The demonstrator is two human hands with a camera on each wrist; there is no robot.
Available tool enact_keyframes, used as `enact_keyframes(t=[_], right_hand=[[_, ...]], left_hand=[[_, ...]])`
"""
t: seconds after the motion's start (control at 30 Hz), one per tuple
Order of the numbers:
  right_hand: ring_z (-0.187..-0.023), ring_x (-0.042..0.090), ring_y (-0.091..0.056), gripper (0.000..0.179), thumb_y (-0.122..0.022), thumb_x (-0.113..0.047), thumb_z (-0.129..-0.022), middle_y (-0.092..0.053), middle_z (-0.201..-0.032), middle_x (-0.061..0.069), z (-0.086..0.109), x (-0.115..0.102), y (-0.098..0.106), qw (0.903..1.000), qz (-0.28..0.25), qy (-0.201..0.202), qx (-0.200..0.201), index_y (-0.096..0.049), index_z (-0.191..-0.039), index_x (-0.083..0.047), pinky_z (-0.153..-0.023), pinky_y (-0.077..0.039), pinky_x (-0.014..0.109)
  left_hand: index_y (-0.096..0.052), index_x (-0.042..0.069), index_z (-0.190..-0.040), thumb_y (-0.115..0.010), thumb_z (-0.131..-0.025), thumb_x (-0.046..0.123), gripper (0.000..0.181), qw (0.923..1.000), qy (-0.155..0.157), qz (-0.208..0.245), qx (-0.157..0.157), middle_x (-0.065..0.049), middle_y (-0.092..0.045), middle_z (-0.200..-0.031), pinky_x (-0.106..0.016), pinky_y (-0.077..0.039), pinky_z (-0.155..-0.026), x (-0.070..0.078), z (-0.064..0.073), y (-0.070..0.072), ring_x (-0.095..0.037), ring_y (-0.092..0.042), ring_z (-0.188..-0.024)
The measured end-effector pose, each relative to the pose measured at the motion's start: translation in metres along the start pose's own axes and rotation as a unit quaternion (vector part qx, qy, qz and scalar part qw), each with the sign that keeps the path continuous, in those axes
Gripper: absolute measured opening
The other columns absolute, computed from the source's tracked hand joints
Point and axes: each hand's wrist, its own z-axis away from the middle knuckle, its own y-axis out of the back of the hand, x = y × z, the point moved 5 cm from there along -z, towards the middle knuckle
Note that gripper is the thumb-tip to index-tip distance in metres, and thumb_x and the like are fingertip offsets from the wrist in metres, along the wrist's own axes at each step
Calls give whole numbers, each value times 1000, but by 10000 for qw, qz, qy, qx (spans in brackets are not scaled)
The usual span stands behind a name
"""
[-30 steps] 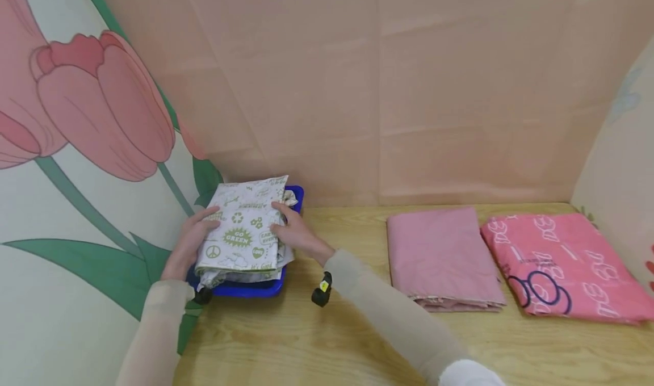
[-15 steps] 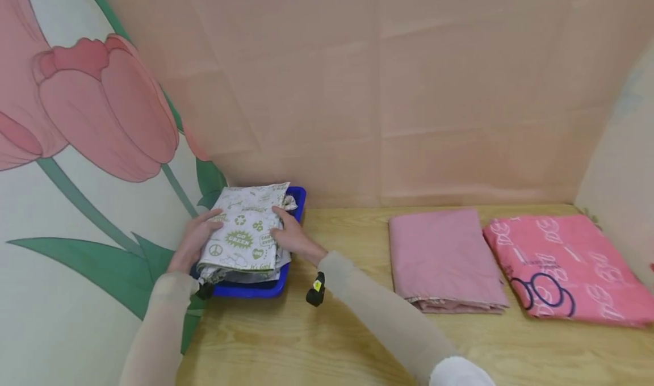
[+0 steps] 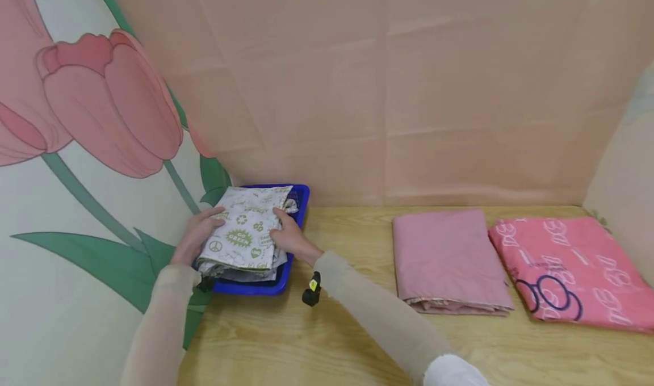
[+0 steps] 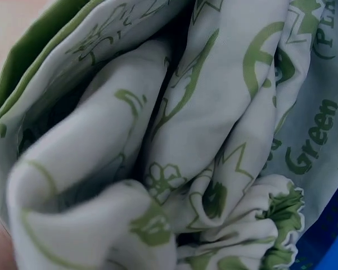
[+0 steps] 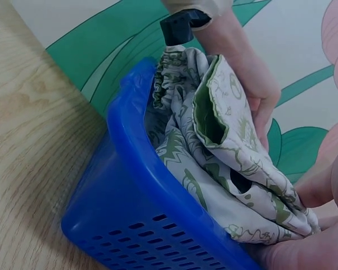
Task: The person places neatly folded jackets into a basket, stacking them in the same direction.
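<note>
Nearest, the left forearm [image 3: 155,332] reaches forward, leaning slightly right, while the right forearm [image 3: 380,315] slants from the near right toward the far left across the table [image 3: 332,335]. At their ends, the left hand [image 3: 196,236] and right hand [image 3: 295,238] grip a folded white-and-green cloth [image 3: 247,227] from opposite sides, digits lapping over its top. The cloth is inside the blue basket [image 3: 247,288], rising above the rim, before the far wall [image 3: 409,91].
</note>
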Motion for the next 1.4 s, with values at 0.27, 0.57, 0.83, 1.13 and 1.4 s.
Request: enact_keyframes(t=[0.27,0.57,0.83,1.13,1.4], right_hand=[[-119,30,-56,74,-49,0,-103,-26,-177,11,3,0,2,10000,-3,7,-27,-22,-171,-12,-114,-42,44],[-128,32,-53,71,-49,-7,-107,-23,-177,12,4,5,-16,9997,119,-15,-192,-18,-171,-8,-116,-39,44],[-146,34,-49,76,-56,-10,-105,-24,-176,17,7,2,-21,9992,246,-236,-214,-18,-170,-4,-131,-29,48],[-165,33,-18,75,-56,-20,-108,-18,-179,13,14,-17,-10,9983,157,-403,-381,-17,-172,-10,-133,-19,53],[-162,38,-26,74,-59,-26,-108,-26,-175,18,17,-14,0,9986,-20,-388,-369,-22,-170,-10,-130,-28,56]], left_hand=[[-42,9,-164,-57,-106,13,60,9999,-71,40,-150,-22,-30,-172,-19,-50,-89,-3,-6,-5,-31,-52,-131],[-40,8,-165,-55,-104,11,63,9994,25,-224,-252,-27,-30,-171,-22,-51,-86,-11,4,-1,-30,-55,-123],[-31,-2,-165,-54,-106,14,65,9992,45,-360,-157,-28,-29,-172,-50,-36,-124,-12,11,8,-43,-39,-150],[-27,-4,-166,-56,-108,22,70,9993,-314,-210,-35,-32,-33,-168,-56,-38,-124,15,11,1,-49,-42,-151],[-30,-3,-165,-58,-108,21,68,9984,-400,-401,-9,-29,-35,-168,-57,-40,-123,22,10,-9,-47,-42,-151]])
